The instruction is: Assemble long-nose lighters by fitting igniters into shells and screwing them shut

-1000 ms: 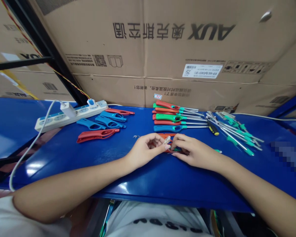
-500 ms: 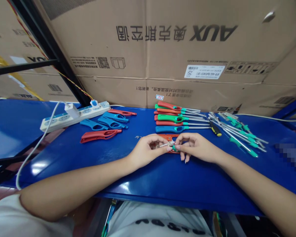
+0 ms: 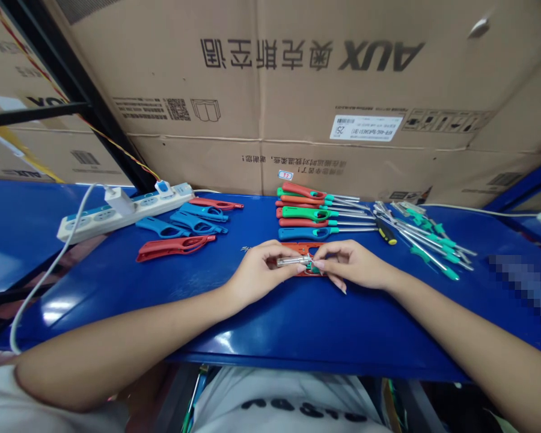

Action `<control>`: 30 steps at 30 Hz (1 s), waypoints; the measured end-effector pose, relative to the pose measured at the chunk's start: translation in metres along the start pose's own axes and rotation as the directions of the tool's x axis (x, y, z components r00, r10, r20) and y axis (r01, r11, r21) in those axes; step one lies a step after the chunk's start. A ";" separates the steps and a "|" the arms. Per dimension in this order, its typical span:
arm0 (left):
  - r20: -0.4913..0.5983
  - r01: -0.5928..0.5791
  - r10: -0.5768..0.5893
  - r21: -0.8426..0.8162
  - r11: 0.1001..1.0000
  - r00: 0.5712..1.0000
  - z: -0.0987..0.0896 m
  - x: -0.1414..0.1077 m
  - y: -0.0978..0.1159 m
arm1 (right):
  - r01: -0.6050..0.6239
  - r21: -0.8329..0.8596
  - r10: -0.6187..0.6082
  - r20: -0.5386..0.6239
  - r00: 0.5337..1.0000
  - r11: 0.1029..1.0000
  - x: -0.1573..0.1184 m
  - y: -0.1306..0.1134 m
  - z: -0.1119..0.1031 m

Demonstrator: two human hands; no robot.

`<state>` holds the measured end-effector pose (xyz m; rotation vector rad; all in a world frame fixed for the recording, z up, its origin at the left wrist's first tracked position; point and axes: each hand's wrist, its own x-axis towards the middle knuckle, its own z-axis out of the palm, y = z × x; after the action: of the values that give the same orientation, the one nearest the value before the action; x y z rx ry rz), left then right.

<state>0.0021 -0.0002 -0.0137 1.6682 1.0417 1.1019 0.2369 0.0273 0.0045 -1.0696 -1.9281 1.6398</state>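
Note:
My left hand (image 3: pixel 255 278) is closed round a clear lighter fuel tank (image 3: pixel 289 261), which lies almost level between thumb and fingers. At the tank's right end, my right hand (image 3: pixel 358 264) is closed in a pinch. Its fingertips hide what they grip; a thin pale wire and a small green part (image 3: pixel 314 269) show close by. Under both hands lies an orange lighter handle shell (image 3: pixel 297 247), partly covered by the fingers.
Several long-nosed lighters (image 3: pixel 304 213) lie behind my hands. Metal lighter tubes with green ends (image 3: pixel 433 240) and a black-and-yellow screwdriver (image 3: pixel 386 232) are on the right. To the left are blue and red handle shells (image 3: pixel 175 246) and a power strip (image 3: pixel 90 224). Cardboard (image 3: pixel 297 90) stands behind.
The clear tank has turned in my left hand, so more of its side shows. My right fingertips have shifted slightly at its end. The whole view has moved a little.

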 end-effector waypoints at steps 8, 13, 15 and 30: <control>0.027 -0.037 0.037 0.004 0.999 0.999 0.000 0.000 0.000 | 0.008 -0.003 -0.008 -0.021 1.000 1.000 0.001 0.002 0.003; 0.028 -0.085 0.082 0.104 0.991 0.996 0.000 -0.002 0.003 | -0.013 -0.071 0.010 -0.040 0.999 0.997 0.000 -0.001 0.005; 0.035 -0.089 0.085 0.134 0.987 0.996 0.000 -0.002 0.003 | -0.021 -0.080 0.018 -0.039 0.999 0.997 -0.001 -0.003 0.006; 0.058 0.027 -0.032 0.078 0.997 0.998 0.000 0.001 0.007 | 0.027 -0.013 -0.026 0.050 0.998 1.000 0.001 0.005 -0.001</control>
<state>0.0037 -0.0014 -0.0064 1.7303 1.0797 0.9988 0.2382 0.0291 -0.0005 -1.0124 -1.9792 1.6566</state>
